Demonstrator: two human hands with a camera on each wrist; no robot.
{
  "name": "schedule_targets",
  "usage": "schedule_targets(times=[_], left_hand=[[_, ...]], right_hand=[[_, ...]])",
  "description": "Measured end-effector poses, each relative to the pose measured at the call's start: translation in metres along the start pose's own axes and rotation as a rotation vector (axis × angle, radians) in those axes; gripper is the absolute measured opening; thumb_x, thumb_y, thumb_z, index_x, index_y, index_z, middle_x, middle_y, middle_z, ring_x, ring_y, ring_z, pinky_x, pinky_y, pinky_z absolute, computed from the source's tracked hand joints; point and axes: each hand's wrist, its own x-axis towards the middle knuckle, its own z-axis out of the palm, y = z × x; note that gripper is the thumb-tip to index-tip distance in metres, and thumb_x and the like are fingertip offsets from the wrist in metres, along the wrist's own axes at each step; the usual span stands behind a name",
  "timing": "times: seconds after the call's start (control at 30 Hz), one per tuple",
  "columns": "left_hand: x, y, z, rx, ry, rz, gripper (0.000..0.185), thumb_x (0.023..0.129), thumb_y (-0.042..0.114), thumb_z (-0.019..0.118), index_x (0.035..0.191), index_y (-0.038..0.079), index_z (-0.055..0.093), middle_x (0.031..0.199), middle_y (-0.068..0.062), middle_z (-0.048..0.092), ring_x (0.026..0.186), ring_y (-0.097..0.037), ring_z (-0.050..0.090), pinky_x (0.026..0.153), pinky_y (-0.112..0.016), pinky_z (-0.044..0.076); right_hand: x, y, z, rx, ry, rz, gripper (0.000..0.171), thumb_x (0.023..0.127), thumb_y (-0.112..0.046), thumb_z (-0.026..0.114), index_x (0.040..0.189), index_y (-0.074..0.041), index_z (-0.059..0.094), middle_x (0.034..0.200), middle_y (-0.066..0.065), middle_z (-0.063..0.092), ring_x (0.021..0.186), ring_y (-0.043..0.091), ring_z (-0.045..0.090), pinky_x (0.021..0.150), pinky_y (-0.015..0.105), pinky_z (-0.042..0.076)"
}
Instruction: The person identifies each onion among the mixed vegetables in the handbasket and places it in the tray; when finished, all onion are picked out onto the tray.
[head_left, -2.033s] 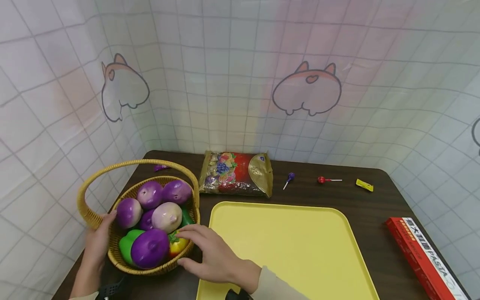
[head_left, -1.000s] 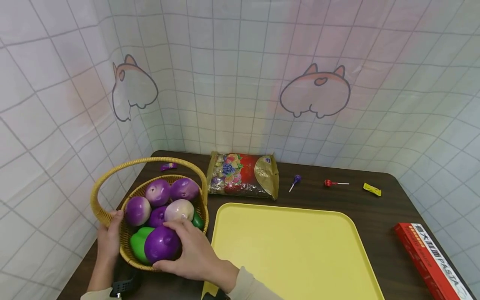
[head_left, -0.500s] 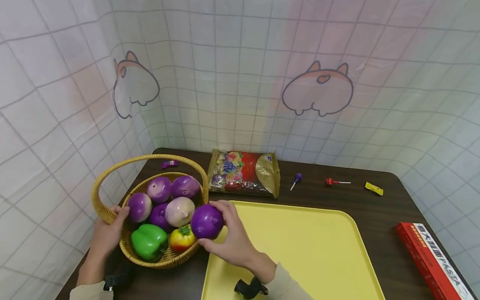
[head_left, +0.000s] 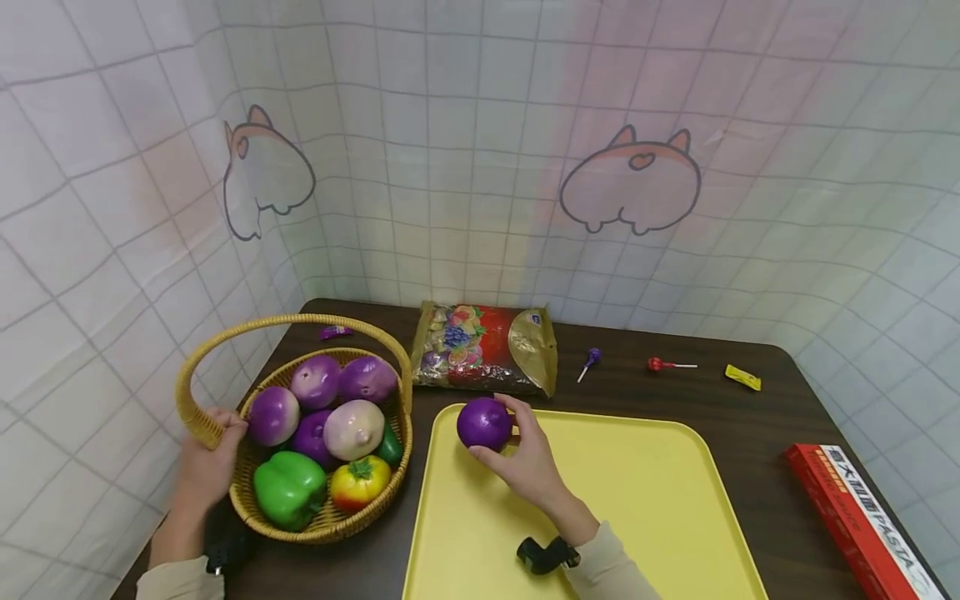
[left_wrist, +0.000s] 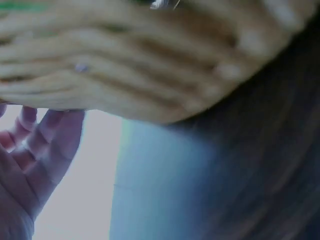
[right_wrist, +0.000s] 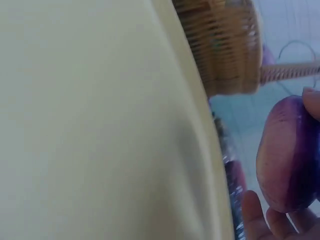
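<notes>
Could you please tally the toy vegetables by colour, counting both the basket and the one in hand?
Purple or purple-white: 6, five in the basket and one in the right hand
Green: 2
Red-yellow: 1
Total: 9

From the left wrist view the wicker basket is a blur filling the top, its contents hidden. In the right wrist view the purple onion runs off the right edge. From the head view the pasta box is cut at the corner, and the small purple wrapper is too small to read.
</notes>
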Motion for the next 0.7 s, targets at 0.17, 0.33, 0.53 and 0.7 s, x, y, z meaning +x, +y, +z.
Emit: schedule_targets(times=[0.17, 0.33, 0.53, 0.7], left_hand=[[-0.004, -0.002, 0.011, -0.265, 0.077, -0.063, 0.017, 0.095, -0.004, 0.053, 0.08, -0.006, 0.047, 0.07, 0.005, 0.043, 0.063, -0.01, 0.038, 0.063, -0.022, 0.032], [-0.008, -0.004, 0.016, -0.329, 0.115, -0.1, 0.015, 0.096, -0.004, 0.052, 0.083, -0.007, 0.045, 0.073, 0.006, 0.045, 0.067, -0.01, 0.04, 0.066, -0.02, 0.034], [-0.009, -0.002, 0.016, -0.361, 0.129, -0.113, 0.011, 0.096, -0.004, 0.052, 0.085, -0.005, 0.048, 0.076, 0.008, 0.05, 0.071, -0.009, 0.042, 0.069, -0.018, 0.034], [-0.007, -0.002, 0.014, -0.43, 0.129, -0.127, 0.014, 0.095, -0.005, 0.051, 0.083, -0.002, 0.046, 0.075, 0.005, 0.047, 0.069, -0.011, 0.04, 0.067, -0.019, 0.033]], right_hand=[[-0.003, 0.01, -0.001, 0.004, 0.002, 0.031, 0.076, 0.076, -0.022, 0.085, 0.139, -0.009, 0.046, 0.132, 0.01, 0.053, 0.109, 0.026, 0.055, 0.084, 0.036, 0.051], [-0.006, 0.017, 0.002, 0.0, -0.056, 0.078, 0.073, 0.076, -0.026, 0.085, 0.138, -0.015, 0.047, 0.129, 0.009, 0.057, 0.108, 0.025, 0.059, 0.087, 0.037, 0.051], [-0.005, 0.02, 0.006, 0.013, -0.108, 0.102, 0.072, 0.078, -0.03, 0.083, 0.138, -0.015, 0.047, 0.125, 0.009, 0.059, 0.104, 0.022, 0.061, 0.087, 0.037, 0.05], [-0.003, 0.02, 0.011, -0.014, -0.133, 0.082, 0.072, 0.079, -0.032, 0.082, 0.138, -0.009, 0.047, 0.128, 0.009, 0.053, 0.107, 0.023, 0.058, 0.087, 0.036, 0.05]])
